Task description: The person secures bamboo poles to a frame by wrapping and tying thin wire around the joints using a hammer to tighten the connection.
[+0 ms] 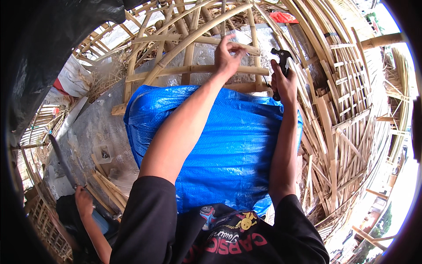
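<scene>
My right hand [283, 83] grips a black claw hammer [281, 55], its head raised beside the bamboo frame. At the end of a bamboo slat [248, 47], my left hand [229, 59] is bent with its fingertips drawn together; whatever they pinch is too small to make out. Just below that hand runs another bamboo crosspiece [198, 69] of the same frame. A curved bamboo strip [200, 33] crosses the frame at a slant. Blue plastic sheeting [228, 154] covers my lap and reaches up to the frame's near edge.
At lower left another person's hand [83, 202] holds a long dark blade [63, 160]. A small clear bag [104, 154] with dark bits lies on the grey ground sheet [88, 132]. Split bamboo pieces [107, 187] lie nearby. Woven bamboo panels [343, 97] stand close on the right.
</scene>
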A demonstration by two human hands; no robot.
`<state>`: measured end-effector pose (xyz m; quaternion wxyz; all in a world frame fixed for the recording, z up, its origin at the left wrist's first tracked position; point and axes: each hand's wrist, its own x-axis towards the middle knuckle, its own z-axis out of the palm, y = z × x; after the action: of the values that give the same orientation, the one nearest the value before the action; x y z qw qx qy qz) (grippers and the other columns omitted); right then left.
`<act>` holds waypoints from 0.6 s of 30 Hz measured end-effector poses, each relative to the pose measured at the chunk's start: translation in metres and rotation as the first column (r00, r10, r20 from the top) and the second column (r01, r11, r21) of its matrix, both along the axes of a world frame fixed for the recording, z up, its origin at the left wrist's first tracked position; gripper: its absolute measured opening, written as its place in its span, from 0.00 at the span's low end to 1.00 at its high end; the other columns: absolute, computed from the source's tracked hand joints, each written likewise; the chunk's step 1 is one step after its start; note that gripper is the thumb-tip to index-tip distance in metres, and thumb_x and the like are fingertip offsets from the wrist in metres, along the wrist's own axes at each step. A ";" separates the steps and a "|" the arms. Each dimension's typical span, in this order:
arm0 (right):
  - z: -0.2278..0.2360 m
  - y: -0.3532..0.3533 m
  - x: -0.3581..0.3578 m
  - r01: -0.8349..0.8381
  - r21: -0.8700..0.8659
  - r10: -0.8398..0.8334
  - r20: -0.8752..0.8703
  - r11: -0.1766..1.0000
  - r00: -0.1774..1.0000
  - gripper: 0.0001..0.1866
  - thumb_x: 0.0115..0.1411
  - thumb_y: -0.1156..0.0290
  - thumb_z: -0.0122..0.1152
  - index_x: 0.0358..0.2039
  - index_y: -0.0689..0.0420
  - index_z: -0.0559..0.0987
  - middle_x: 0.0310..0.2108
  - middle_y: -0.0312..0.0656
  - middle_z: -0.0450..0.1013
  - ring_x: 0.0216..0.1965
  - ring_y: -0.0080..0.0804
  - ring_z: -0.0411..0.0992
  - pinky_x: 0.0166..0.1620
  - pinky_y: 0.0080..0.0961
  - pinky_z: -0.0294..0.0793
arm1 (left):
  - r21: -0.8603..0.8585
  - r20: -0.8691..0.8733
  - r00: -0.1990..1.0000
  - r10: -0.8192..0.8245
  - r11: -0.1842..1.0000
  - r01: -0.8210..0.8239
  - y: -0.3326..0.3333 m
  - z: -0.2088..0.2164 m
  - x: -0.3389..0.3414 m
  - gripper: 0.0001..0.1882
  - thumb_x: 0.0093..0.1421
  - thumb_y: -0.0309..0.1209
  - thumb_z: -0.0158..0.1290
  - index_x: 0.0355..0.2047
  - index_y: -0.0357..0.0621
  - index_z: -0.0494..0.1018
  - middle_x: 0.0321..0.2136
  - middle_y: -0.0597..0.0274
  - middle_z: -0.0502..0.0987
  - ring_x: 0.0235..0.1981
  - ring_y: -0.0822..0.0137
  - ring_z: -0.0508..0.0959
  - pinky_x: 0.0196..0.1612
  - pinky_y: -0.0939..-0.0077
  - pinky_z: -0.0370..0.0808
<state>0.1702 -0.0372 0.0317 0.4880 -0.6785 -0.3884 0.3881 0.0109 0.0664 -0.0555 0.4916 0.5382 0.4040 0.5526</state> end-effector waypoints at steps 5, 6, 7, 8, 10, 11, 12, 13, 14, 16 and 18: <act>-0.005 -0.005 0.018 0.168 0.028 -0.170 0.095 0.985 0.981 0.17 0.62 0.58 0.66 0.25 0.56 0.74 0.15 0.31 0.66 0.15 0.17 0.63 0.19 0.19 0.62 | 0.036 -0.104 0.990 -0.098 0.994 0.102 -0.007 -0.003 0.005 0.26 0.55 0.29 0.67 0.52 0.41 0.69 0.30 0.64 0.81 0.34 0.74 0.79 0.41 0.76 0.75; 0.001 -0.008 0.016 0.176 -0.043 -0.166 0.180 0.983 0.970 0.17 0.61 0.58 0.66 0.27 0.57 0.75 0.17 0.31 0.67 0.16 0.18 0.64 0.20 0.19 0.63 | 0.030 -0.079 0.994 -0.075 0.997 0.077 -0.005 -0.004 0.002 0.26 0.55 0.28 0.66 0.52 0.40 0.69 0.30 0.64 0.80 0.34 0.74 0.79 0.41 0.76 0.75; 0.005 -0.012 0.013 0.190 -0.113 -0.155 0.262 0.975 0.953 0.17 0.61 0.57 0.66 0.29 0.59 0.76 0.18 0.32 0.68 0.17 0.19 0.65 0.21 0.19 0.64 | 0.022 -0.054 0.997 -0.052 0.998 0.053 -0.003 -0.006 0.000 0.25 0.55 0.28 0.66 0.51 0.40 0.69 0.30 0.65 0.80 0.34 0.74 0.79 0.42 0.76 0.75; 0.003 -0.016 0.015 0.124 -0.100 -0.095 0.254 0.987 0.962 0.21 0.61 0.55 0.67 0.36 0.63 0.76 0.25 0.38 0.74 0.23 0.24 0.73 0.25 0.23 0.72 | 0.008 -0.087 0.995 -0.045 0.999 0.045 -0.002 -0.007 -0.001 0.25 0.55 0.27 0.66 0.51 0.39 0.69 0.29 0.64 0.80 0.34 0.73 0.79 0.41 0.76 0.75; -0.013 -0.019 0.028 0.179 -0.075 -0.167 0.143 0.981 0.976 0.24 0.61 0.54 0.67 0.40 0.65 0.75 0.29 0.42 0.76 0.28 0.30 0.76 0.29 0.26 0.76 | 0.024 -0.092 0.995 -0.042 0.999 0.045 -0.001 -0.008 0.003 0.25 0.55 0.27 0.66 0.51 0.39 0.69 0.30 0.64 0.80 0.34 0.73 0.79 0.42 0.76 0.75; -0.020 -0.020 0.038 0.232 -0.059 -0.231 0.023 0.971 0.973 0.26 0.61 0.53 0.66 0.44 0.66 0.74 0.33 0.47 0.78 0.32 0.35 0.80 0.32 0.29 0.80 | 0.038 -0.102 0.994 -0.038 0.998 0.042 0.000 -0.008 0.005 0.25 0.55 0.27 0.66 0.50 0.39 0.69 0.30 0.64 0.80 0.34 0.73 0.79 0.42 0.76 0.75; -0.019 -0.021 0.044 0.163 -0.088 -0.176 -0.170 0.983 0.970 0.31 0.61 0.53 0.66 0.50 0.68 0.70 0.41 0.59 0.77 0.38 0.45 0.81 0.37 0.36 0.84 | 0.038 -0.098 0.994 -0.039 0.998 0.043 0.000 -0.008 0.005 0.25 0.55 0.27 0.66 0.50 0.39 0.69 0.30 0.64 0.80 0.34 0.73 0.79 0.42 0.76 0.75; -0.020 -0.020 0.048 0.164 -0.088 -0.177 -0.165 0.983 0.970 0.31 0.61 0.53 0.66 0.50 0.68 0.70 0.41 0.59 0.77 0.38 0.45 0.81 0.37 0.36 0.84 | 0.031 -0.099 0.994 -0.037 0.999 0.040 0.001 -0.008 0.005 0.24 0.55 0.27 0.66 0.50 0.39 0.69 0.30 0.64 0.80 0.34 0.73 0.79 0.42 0.76 0.75; -0.020 -0.020 0.052 0.176 -0.113 -0.199 -0.239 0.978 0.951 0.31 0.62 0.53 0.65 0.51 0.68 0.69 0.43 0.62 0.76 0.37 0.46 0.81 0.36 0.36 0.83 | 0.025 -0.099 0.994 -0.034 0.999 0.037 0.001 -0.007 0.005 0.24 0.55 0.27 0.66 0.50 0.39 0.69 0.30 0.64 0.80 0.34 0.73 0.79 0.42 0.76 0.75; -0.019 -0.019 0.056 0.190 -0.191 -0.246 -0.332 0.963 0.911 0.30 0.63 0.55 0.64 0.53 0.68 0.68 0.48 0.65 0.72 0.39 0.48 0.81 0.38 0.40 0.83 | 0.014 -0.089 0.995 -0.035 0.999 0.037 0.001 -0.008 0.003 0.24 0.55 0.27 0.66 0.50 0.39 0.69 0.30 0.64 0.80 0.34 0.74 0.78 0.42 0.76 0.75; -0.019 -0.019 0.062 0.243 -0.128 -0.274 -0.406 0.962 0.872 0.30 0.64 0.56 0.62 0.55 0.68 0.66 0.49 0.65 0.72 0.42 0.50 0.79 0.41 0.42 0.82 | 0.005 -0.074 0.997 -0.037 0.999 0.037 0.001 -0.007 0.002 0.24 0.55 0.27 0.66 0.50 0.39 0.69 0.30 0.64 0.80 0.34 0.74 0.78 0.42 0.76 0.75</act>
<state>0.2320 -0.0567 0.0130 0.5825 -0.6421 -0.1657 0.4700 0.0131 0.0679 -0.0628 0.4846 0.5673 0.4102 0.5245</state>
